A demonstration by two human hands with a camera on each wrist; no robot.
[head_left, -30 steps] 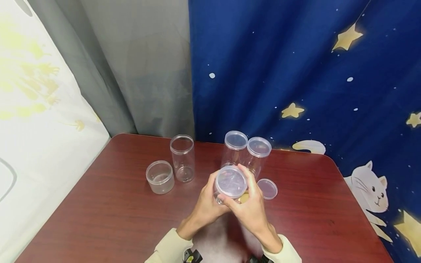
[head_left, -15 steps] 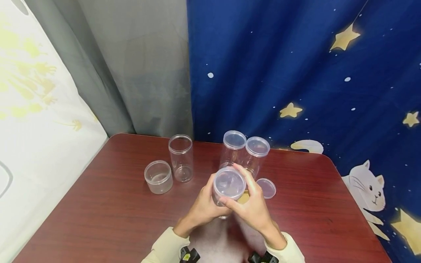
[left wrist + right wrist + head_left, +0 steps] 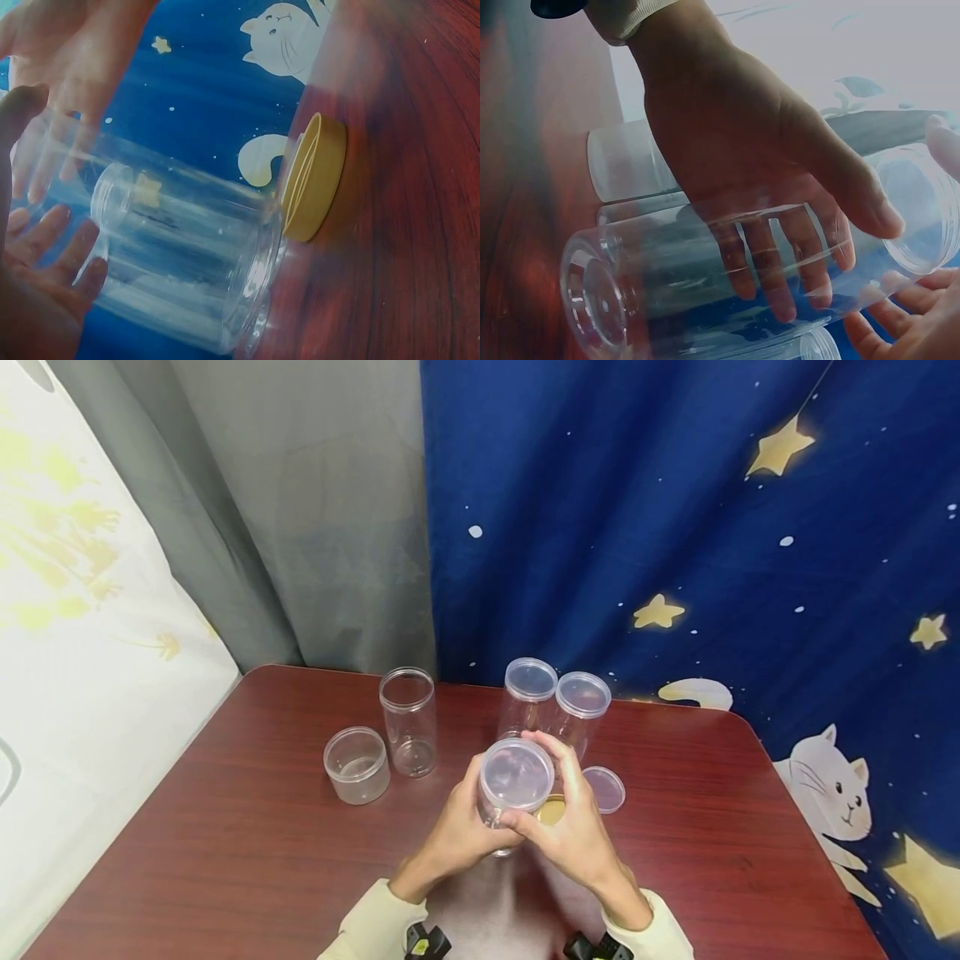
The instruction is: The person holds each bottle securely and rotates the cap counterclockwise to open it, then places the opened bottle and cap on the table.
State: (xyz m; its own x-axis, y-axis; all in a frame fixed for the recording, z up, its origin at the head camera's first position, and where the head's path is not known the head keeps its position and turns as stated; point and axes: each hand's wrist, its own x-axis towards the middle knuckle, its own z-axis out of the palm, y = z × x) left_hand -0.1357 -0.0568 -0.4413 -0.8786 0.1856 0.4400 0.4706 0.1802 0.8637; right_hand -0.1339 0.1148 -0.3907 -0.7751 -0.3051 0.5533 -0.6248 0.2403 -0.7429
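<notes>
Jar (image 3: 187, 244), plain, clear, seemingly lidded, in both hands (image 3: 573, 839)

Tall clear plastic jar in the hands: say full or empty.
Empty: through the jar, fingers and blue fabric curtain show plainly.

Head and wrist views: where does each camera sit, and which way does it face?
Head: on the head, facing forward and down at the table; left hand, right hand, sleeves show.
Left wrist: worn there, facing the clear jar; both hands show.
Right wrist: worn there, facing the jar; both hands and cuff show.
Head and left wrist share the gold piece.
</notes>
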